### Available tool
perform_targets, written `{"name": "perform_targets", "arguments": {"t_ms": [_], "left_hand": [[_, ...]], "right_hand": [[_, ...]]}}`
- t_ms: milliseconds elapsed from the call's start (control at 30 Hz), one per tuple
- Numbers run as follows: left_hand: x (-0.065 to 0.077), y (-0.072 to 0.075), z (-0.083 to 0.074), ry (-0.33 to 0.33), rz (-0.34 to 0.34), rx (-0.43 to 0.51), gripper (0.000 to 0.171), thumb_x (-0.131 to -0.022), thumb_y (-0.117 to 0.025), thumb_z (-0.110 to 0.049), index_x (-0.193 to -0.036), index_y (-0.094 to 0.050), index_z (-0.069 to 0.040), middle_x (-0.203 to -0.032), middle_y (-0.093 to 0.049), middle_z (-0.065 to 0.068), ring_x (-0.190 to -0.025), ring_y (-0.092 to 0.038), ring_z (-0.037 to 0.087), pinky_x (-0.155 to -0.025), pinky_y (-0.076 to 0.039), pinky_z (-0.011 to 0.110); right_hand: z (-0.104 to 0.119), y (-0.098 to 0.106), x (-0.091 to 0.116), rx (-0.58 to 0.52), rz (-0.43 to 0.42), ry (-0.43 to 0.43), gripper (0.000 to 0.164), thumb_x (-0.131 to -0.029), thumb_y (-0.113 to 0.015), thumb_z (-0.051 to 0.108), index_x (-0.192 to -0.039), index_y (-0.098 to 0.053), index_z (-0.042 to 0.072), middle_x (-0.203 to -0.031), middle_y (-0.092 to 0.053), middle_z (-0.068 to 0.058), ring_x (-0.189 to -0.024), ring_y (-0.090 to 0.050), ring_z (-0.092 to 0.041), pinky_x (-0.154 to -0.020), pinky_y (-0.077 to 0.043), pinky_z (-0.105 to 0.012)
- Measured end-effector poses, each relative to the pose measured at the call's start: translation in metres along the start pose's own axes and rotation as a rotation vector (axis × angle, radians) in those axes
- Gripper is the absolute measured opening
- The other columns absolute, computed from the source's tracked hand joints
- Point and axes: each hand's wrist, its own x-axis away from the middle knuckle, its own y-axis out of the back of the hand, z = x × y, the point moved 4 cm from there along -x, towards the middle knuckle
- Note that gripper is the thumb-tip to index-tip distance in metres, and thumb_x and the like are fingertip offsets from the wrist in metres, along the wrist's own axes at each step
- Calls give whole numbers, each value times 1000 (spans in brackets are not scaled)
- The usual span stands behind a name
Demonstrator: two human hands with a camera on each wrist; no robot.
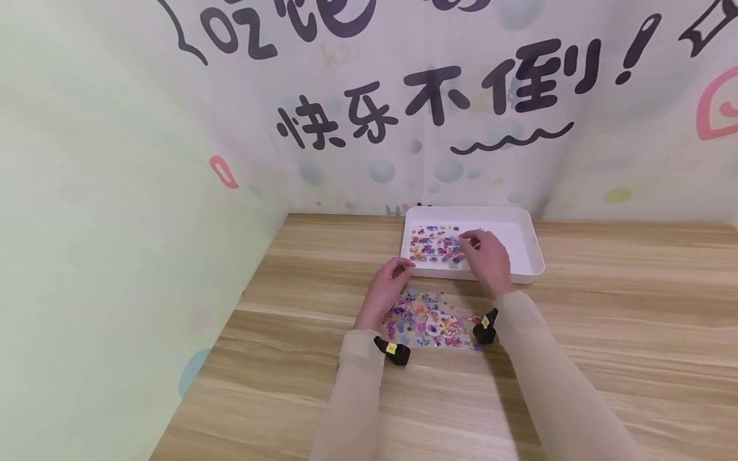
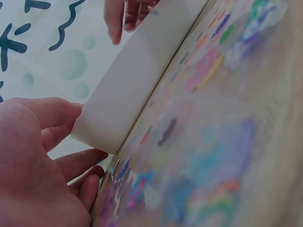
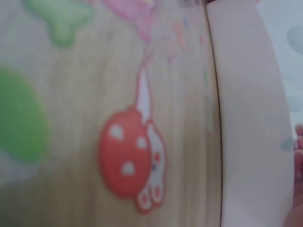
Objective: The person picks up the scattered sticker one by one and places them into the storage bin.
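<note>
A white tray (image 1: 524, 246) stands at the back of the table against the wall. Inside its left half is a clear sheet with small colourful stickers (image 1: 429, 246). My right hand (image 1: 487, 256) is over the tray and pinches a thin edge at the sheet's right side; in the left wrist view its fingers (image 2: 116, 21) hold a thin white edge. My left hand (image 1: 386, 291) holds the tray's front left corner, its fingers curled at the rim and wall. A second sheet of stickers (image 1: 444, 325) lies flat in front of the tray, between my forearms.
The wooden table (image 1: 623, 333) extends to both sides. Behind it hangs a printed wall cloth (image 1: 357, 173) with dark lettering. Another pale wall (image 1: 104, 256) borders the table's left edge. A black wrist camera (image 1: 398, 352) is strapped to the left sleeve, another on the right.
</note>
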Motion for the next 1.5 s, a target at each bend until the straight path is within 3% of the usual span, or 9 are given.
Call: {"name": "perform_targets", "arguments": {"t_ms": [333, 533, 700, 1000, 1367, 1500], "left_hand": [[1, -2, 0, 4, 6, 5, 17, -89, -51, -33, -104, -57, -27, -122, -51, -8, -119, -41, 16, -98, -30, 40], [1, -1, -1, -8, 4, 12, 15, -89, -51, -33, -103, -57, -27, -119, -52, -8, -116, -43, 16, -97, -31, 40], [1, 0, 0, 0, 8, 13, 14, -90, -51, -33, -102, -56, -29, -121, -51, -9, -118, -41, 16, -98, -30, 41], [-1, -2, 3, 36, 14, 29, 12, -89, -51, -36, -98, -56, -32, -120, -51, -11, -117, -42, 12, -97, -32, 37], [-2, -2, 3, 26, 3, 7, 12, -89, -51, -37, -99, -56, -33, -123, -50, -10, -121, -38, 13, -100, -29, 39], [-2, -2, 2, 11, 3, 4, 13, -89, -51, -34, -101, -56, -30, -123, -50, -9, -121, -39, 15, -100, -29, 39]], "right_hand": [[8, 12, 12, -68, 16, 57, 39, -87, -49, 46, -110, -57, 15, -95, -57, -3, -85, -50, -19, -69, -40, -34], [14, 15, 23, -10, 74, 117, 43, -87, -49, 46, -113, -57, 12, -98, -58, -4, -87, -52, -19, -69, -42, -34], [18, 17, 35, 31, 139, 173, 35, -89, -51, 39, -109, -57, 11, -98, -59, -6, -89, -53, -22, -70, -44, -36], [14, 16, 52, 103, 256, 193, 33, -88, -55, 30, -112, -58, 8, -98, -60, -7, -89, -55, -22, -75, -45, -39], [9, 9, 69, 179, 428, 186, 48, -82, -63, 32, -120, -53, 5, -112, -56, -13, -101, -52, -30, -85, -42, -47], [8, 8, 75, 253, 446, 212, 56, -77, -69, 30, -123, -50, 2, -117, -53, -17, -105, -49, -34, -87, -40, -50]]}}
